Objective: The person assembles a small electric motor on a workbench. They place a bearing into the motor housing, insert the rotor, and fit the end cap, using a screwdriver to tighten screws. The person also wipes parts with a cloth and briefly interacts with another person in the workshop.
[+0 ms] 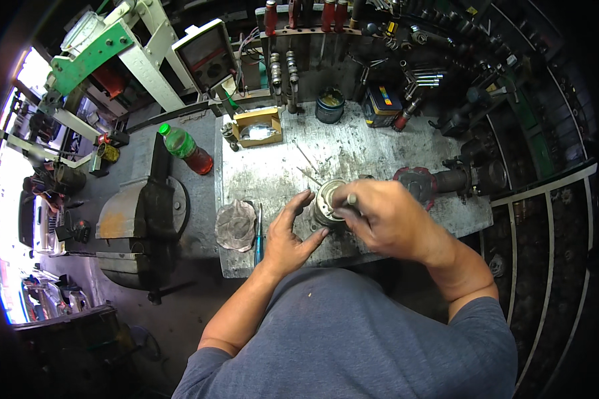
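A round metal part (327,205), like a small cylindrical housing with a pale ring-shaped top, stands on the metal workbench in front of me. My left hand (288,234) is at its left side, thumb and fingers spread around it; I cannot tell how firmly they touch. Over its right side my right hand (389,219) is closed, with a small pale rounded end (352,198) showing between the fingers. The rest of what it grips is hidden. Two thin rods (307,166) lie just beyond the part.
Left of my hands lie a crumpled grey cloth (235,226) and a blue-handled screwdriver (259,243). A bench vise (130,219) and a green-capped bottle (188,150) stand farther left. An open cardboard box (257,128), a dark tub (329,106) and a reddish-dark mechanical assembly (439,183) sit on the bench.
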The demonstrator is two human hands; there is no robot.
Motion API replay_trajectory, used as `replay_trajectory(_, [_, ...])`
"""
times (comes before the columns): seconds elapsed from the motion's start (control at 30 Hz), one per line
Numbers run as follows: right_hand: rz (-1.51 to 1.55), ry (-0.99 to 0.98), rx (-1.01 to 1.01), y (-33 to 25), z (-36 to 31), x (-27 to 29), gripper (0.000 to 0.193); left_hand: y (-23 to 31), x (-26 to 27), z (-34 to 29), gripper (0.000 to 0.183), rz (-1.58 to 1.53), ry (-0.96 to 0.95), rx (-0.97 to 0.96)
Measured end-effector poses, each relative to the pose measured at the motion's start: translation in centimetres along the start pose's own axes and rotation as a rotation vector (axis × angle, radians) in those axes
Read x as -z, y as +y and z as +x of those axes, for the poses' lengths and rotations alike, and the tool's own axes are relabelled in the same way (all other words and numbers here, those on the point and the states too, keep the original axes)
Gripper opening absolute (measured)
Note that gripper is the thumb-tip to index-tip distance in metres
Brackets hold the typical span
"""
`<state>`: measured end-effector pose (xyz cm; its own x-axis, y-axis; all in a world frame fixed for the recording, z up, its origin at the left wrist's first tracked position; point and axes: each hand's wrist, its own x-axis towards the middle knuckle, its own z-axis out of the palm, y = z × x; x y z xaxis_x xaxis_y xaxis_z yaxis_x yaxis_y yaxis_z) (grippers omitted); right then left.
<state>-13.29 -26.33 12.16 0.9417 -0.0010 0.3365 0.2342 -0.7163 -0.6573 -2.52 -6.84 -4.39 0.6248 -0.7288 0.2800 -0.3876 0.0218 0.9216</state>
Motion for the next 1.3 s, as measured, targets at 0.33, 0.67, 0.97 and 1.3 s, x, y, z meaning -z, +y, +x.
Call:
replay_trajectory(0.33, [-0.150,-0.162,-0.026,1.1,0.7,-0.2,0.021,1.6,-0.9,1.0,0.078,0.048,0.034,-0.019])
replay_trajectory(0.67, [-0.056,-0.130,-0.100,1.0,0.7,-0.8,0.034,0.9,-1.3,0.6,0.086,0.071,0.081,-0.020])
replay_trajectory(0.97, [-0.409,-0.435,0.101,1.5,1.8,-1.1,0.020,1.0,-1.2,0.6,0.088,0.020,0.047,0.057])
replay_trajectory(1.3, [-0.387,-0.511,0.165,2.2,2.9,-1.0,0.020,1.1,-0.7,0.5,0.081,0.001,0.132,-0.093])
